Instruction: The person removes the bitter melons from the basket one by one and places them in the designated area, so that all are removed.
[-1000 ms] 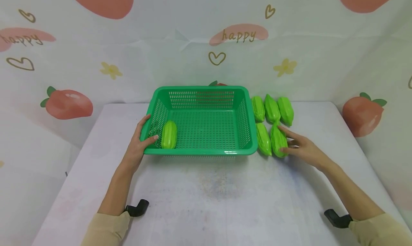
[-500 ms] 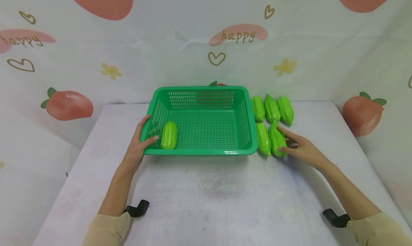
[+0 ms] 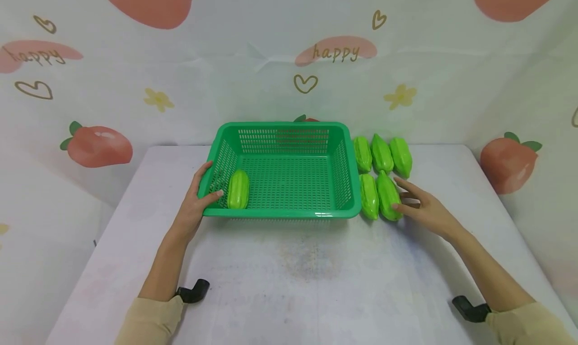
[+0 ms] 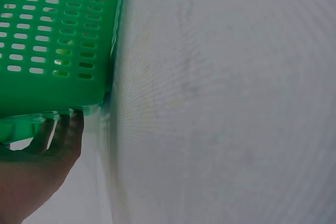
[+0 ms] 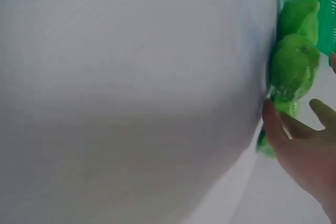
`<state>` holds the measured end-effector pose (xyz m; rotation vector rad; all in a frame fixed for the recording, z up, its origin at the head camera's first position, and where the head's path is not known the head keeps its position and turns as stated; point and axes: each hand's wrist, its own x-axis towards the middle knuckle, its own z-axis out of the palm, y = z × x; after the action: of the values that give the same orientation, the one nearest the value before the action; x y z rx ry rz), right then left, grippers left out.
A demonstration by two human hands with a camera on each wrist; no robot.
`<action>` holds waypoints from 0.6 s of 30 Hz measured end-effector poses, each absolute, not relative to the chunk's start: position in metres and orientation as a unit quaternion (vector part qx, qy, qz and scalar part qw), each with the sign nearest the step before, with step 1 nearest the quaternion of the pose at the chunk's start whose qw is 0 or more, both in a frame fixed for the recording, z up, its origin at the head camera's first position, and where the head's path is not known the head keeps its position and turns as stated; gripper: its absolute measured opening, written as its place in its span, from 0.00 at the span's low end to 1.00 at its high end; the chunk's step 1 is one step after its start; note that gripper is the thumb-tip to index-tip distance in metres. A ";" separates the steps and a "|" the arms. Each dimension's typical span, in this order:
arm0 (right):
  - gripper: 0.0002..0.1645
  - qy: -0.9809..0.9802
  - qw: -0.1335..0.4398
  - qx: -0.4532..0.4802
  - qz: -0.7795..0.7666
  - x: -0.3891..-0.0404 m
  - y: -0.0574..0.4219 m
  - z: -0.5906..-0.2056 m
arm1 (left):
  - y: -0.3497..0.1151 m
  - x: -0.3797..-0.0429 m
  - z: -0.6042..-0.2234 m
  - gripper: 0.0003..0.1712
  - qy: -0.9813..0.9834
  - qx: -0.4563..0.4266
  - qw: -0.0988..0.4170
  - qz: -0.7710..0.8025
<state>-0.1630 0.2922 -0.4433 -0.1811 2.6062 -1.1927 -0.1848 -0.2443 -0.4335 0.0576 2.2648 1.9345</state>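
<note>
My left hand [image 3: 189, 207] grips the left side of a green plastic basket [image 3: 280, 213], thumb over the rim and fingers outside. In the left wrist view, the fingertips touch the underside of the basket rim [image 4: 31, 119]. Inside the basket, near its left wall, lies one green ridged fruit [image 3: 238, 189]. Right of the basket, my right hand [image 3: 424, 207] is beside the nearest right-hand green ridged fruit [image 3: 388, 197]. Its thumb tip meets that fruit's lower right side, while the other fingers stand slightly away. The right wrist view shows the relaxed hand [image 5: 310, 150] near the fruits [image 5: 295, 66].
Left of that fruit lies another green fruit [image 3: 369, 197]. Behind them is a row of three more, the middle one [image 3: 382, 153] pointed at the top. A white table [image 3: 289, 285] bears everything. A printed cloth [image 3: 253, 79] hangs behind.
The nearest right-hand fruit has shifted slightly left and straightened beside its neighbour. My right fingers have parted from its upper end. The left hand and basket stay in place.
</note>
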 end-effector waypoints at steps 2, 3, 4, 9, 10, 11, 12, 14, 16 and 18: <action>0.46 0.896 0.127 -0.067 -0.420 -0.162 0.292 -0.441 | -0.244 -0.185 -0.434 0.45 0.758 0.019 0.080 0.647; 0.46 0.895 0.122 -0.069 -0.424 -0.162 0.292 -0.439 | -0.244 -0.185 -0.434 0.45 0.759 0.019 0.079 0.646; 0.45 0.892 0.118 -0.071 -0.430 -0.162 0.292 -0.438 | -0.244 -0.185 -0.434 0.45 0.760 0.018 0.079 0.645; 0.43 0.896 0.090 -0.074 -0.428 -0.161 0.289 -0.432 | -0.245 -0.186 -0.435 0.45 0.761 0.015 0.079 0.644; 0.43 0.898 0.084 -0.074 -0.425 -0.161 0.288 -0.432 | -0.245 -0.186 -0.435 0.45 0.761 0.015 0.079 0.644; 0.42 0.900 0.075 -0.075 -0.424 -0.161 0.287 -0.432 | -0.245 -0.186 -0.435 0.45 0.760 0.015 0.079 0.645; 0.42 0.900 0.065 -0.078 -0.424 -0.162 0.287 -0.431 | -0.245 -0.186 -0.435 0.45 0.759 0.015 0.080 0.646; 0.41 0.896 0.043 -0.089 -0.434 -0.163 0.285 -0.431 | -0.245 -0.186 -0.435 0.45 0.757 0.015 0.081 0.648; 0.39 0.887 0.016 -0.105 -0.450 -0.164 0.283 -0.431 | -0.245 -0.185 -0.435 0.45 0.756 0.015 0.081 0.649; 0.38 0.877 -0.004 -0.119 -0.465 -0.166 0.281 -0.430 | -0.245 -0.185 -0.435 0.45 0.757 0.014 0.081 0.648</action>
<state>-0.1658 0.2808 -0.4302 -0.3741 2.7638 -1.4638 -0.1852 -0.2446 -0.4348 0.0416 2.2624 1.9370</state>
